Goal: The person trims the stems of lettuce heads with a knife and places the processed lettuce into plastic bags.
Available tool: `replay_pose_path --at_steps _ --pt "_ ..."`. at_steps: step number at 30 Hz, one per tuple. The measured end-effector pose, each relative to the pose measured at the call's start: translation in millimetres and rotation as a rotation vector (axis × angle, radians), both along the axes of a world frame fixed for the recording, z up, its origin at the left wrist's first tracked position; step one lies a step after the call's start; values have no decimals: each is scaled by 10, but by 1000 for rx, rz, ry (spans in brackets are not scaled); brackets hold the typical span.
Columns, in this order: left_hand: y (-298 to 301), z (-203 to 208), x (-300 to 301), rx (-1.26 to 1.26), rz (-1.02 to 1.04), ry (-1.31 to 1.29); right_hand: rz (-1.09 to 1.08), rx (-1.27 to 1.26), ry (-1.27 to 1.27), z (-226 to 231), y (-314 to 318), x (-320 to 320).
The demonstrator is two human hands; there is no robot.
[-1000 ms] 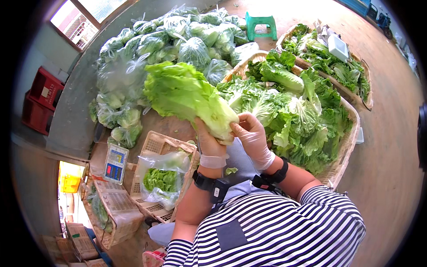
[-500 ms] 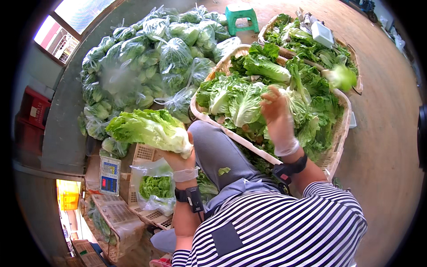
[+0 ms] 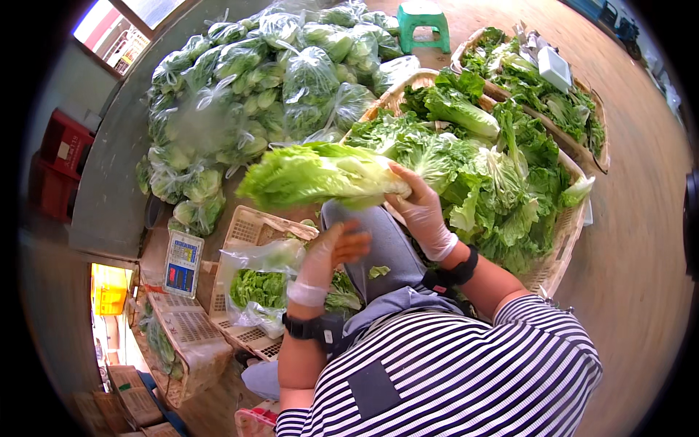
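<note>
A head of leafy green lettuce [image 3: 313, 173] is held level above my knee, its leaves pointing left. My right hand [image 3: 424, 217], in a clear thin glove, is closed round the pale stem end. Just below the lettuce, my left hand [image 3: 329, 255] holds nothing, its fingers apart and slightly blurred; it is also gloved. Beside it, an open clear plastic bag [image 3: 244, 309] with lettuce inside rests on a beige plastic crate [image 3: 218, 291]. Past my right hand stands a large woven basket [image 3: 557, 269] heaped with loose lettuce [image 3: 502, 197].
Many bagged lettuces [image 3: 240, 95] are piled at the far left. A green stool [image 3: 424, 29] stands behind the basket. Another basket [image 3: 601, 146] of leaves, with a white tray [image 3: 555, 69] on top, lies far right. A digital scale display [image 3: 180, 264] stands left of the crate.
The lettuce has passed from my left hand to my right, which came over from the basket. My left hand has dropped lower and opened. A leaf flying at right now lies on the basket's rim.
</note>
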State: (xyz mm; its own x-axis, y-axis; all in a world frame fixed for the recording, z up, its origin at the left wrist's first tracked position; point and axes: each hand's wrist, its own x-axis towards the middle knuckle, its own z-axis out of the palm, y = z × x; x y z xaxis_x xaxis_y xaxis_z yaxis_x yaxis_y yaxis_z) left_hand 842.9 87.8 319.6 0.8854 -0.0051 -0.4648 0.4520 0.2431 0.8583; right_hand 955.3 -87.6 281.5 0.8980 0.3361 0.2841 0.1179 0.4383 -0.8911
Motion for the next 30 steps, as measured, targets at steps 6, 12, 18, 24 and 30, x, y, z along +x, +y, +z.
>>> replay_pose_path --at_steps 6,12,18,24,30 --pt "-97 628 -173 803 259 -568 -160 -439 -686 209 -220 57" --pt "113 552 0 1614 91 -830 -76 -500 -982 292 -321 -69" --pt "169 -389 67 1394 104 -850 203 -478 -992 195 -300 -71" --pt "7 -751 -36 1405 428 -1119 133 -663 -224 83 -338 -272" --pt "35 -805 -254 1536 146 -959 243 -515 104 -134 -430 -161"
